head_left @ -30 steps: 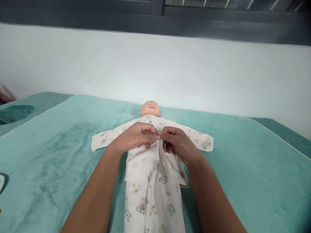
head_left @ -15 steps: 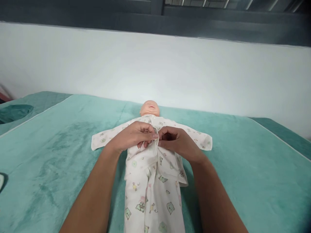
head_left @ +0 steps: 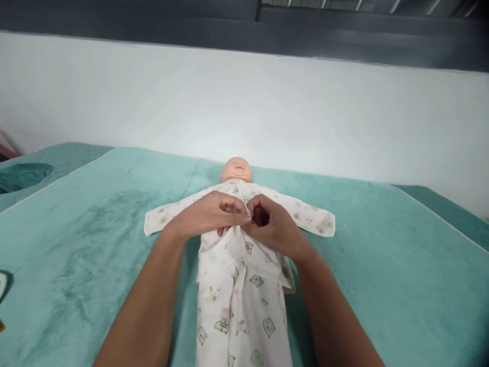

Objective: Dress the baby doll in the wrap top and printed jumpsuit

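Observation:
A baby doll [head_left: 236, 170] lies on its back, head away from me and arms stretched to both sides. It wears a white baby shirt [head_left: 263, 255] printed with small animals, and matching trousers [head_left: 244, 321]. At the chest, my left hand [head_left: 216, 213] pinches the edge of the shirt's front opening between thumb and fingers. My right hand [head_left: 269, 221] is closed on the same front edge from the other side, its fingertips touching those of the left. Whatever fastener lies between the fingertips is hidden.
A turquoise plush cover [head_left: 382, 285] spreads beneath the doll. Behind it rises a white wall [head_left: 244, 107] with a dark window frame [head_left: 153, 30] above. Partly cut off at the left edge is a pale object [head_left: 3, 283].
My right hand has shifted slightly left, its thumb now tucked closer under the left fingertips. The shirt's front edge is drawn together between them. The doll stays in place.

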{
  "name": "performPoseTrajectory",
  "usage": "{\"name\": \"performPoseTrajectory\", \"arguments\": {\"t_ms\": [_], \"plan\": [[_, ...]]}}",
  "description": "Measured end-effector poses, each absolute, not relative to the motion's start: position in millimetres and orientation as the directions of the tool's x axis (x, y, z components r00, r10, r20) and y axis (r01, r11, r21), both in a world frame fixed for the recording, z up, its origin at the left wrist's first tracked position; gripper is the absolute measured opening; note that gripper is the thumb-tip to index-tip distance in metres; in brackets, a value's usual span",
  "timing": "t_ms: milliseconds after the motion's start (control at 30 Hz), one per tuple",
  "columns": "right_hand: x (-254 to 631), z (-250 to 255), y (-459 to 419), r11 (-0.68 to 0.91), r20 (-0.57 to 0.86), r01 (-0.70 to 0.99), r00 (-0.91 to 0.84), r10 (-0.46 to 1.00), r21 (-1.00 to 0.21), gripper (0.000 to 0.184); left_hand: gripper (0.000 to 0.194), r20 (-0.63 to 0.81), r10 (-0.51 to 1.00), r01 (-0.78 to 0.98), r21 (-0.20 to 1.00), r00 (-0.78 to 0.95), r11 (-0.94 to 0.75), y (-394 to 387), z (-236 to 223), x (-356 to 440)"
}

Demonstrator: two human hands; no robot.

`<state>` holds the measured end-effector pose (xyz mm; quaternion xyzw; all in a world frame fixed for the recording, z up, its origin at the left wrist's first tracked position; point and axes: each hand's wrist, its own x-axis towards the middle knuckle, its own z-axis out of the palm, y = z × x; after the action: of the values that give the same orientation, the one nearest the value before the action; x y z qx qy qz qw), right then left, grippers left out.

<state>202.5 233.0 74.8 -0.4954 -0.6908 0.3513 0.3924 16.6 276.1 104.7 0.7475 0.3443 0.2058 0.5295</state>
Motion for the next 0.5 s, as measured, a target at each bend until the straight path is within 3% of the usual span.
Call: {"name": "performPoseTrajectory", "arguments": {"t_ms": [500], "plan": [[211.9,77.9,237.2,0.144,0.089,0.205,-0.255,0.963,-0.968,0.026,0.024,0.023,0.747,0.239,0.941,0.665,-0.241,278.2,98.3,19.5]]}}
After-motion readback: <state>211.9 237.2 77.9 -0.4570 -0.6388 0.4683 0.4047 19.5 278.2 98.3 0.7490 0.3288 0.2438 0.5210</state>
